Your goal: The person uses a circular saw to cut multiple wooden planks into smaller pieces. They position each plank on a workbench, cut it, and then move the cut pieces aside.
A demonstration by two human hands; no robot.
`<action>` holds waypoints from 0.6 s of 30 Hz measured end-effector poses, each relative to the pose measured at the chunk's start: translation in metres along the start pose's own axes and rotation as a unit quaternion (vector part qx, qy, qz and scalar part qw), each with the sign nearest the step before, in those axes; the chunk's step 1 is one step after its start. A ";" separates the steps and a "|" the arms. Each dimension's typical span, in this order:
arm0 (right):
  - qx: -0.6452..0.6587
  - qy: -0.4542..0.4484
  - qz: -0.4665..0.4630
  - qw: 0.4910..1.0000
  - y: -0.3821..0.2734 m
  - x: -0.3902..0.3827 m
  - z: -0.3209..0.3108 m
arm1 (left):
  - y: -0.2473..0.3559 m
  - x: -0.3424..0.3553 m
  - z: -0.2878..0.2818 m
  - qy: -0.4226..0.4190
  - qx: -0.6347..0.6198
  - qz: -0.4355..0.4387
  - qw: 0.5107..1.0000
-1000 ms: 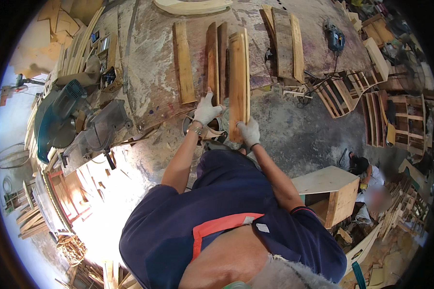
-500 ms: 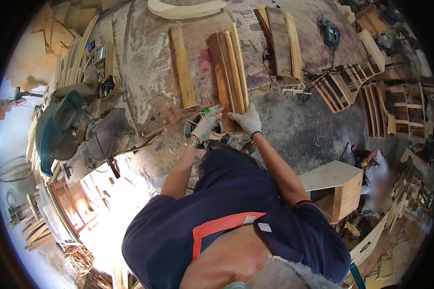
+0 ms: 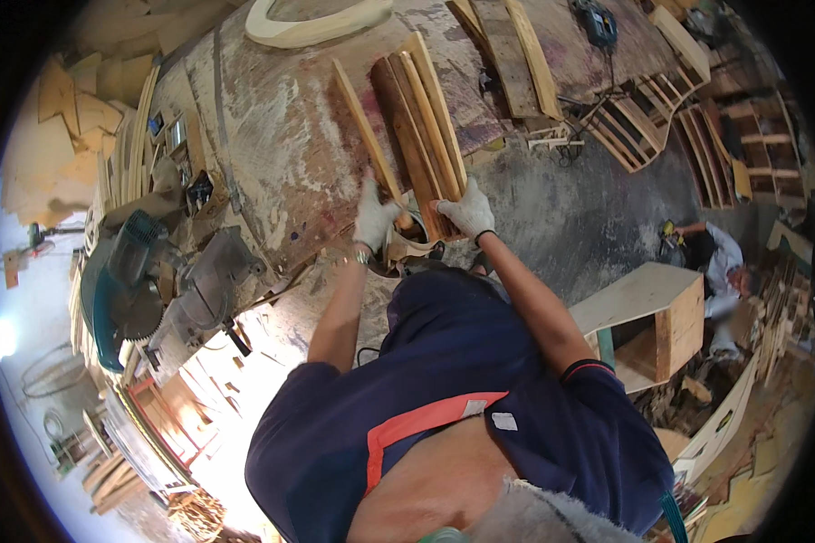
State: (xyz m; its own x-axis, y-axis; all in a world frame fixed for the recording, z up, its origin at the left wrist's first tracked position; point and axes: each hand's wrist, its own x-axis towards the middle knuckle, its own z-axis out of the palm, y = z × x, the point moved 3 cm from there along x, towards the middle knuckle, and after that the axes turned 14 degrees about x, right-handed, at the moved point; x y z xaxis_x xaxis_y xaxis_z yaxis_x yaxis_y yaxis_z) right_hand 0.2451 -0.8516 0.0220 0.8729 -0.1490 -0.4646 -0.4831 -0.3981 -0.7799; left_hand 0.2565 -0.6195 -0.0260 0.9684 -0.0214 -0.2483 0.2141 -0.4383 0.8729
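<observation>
Bare matt wood slats point(image 3: 421, 136) lie on a rough, dusty bench point(image 3: 281, 145); white cloth gloves point(image 3: 466, 213); glossy teal plastic saw point(image 3: 122, 290).

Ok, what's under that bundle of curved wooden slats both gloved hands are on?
The curved wooden slats lie on the dusty workbench. The right hand and left hand cover their near ends; anything beneath the stack is hidden.
</observation>
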 end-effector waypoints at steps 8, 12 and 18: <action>-0.031 -0.025 -0.029 0.999 -0.028 -0.017 0.016 | -0.063 -0.032 0.039 -0.077 -0.266 -0.023 0.961; -0.133 0.034 -0.042 0.990 -0.035 -0.028 0.050 | -0.075 -0.038 0.014 -0.197 -0.449 -0.137 0.861; -0.018 0.030 -0.062 0.997 -0.014 -0.021 0.035 | -0.053 -0.021 0.013 -0.189 -0.471 -0.246 0.826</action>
State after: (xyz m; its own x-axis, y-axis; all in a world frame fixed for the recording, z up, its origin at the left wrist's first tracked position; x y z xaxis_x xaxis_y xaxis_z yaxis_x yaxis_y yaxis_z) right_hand 0.2315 -0.8115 0.0278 0.9287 -0.1501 -0.3391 -0.3697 -0.4482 -0.8139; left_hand 0.2235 -0.6071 -0.0725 0.6636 -0.4061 -0.6283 0.7466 0.4123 0.5221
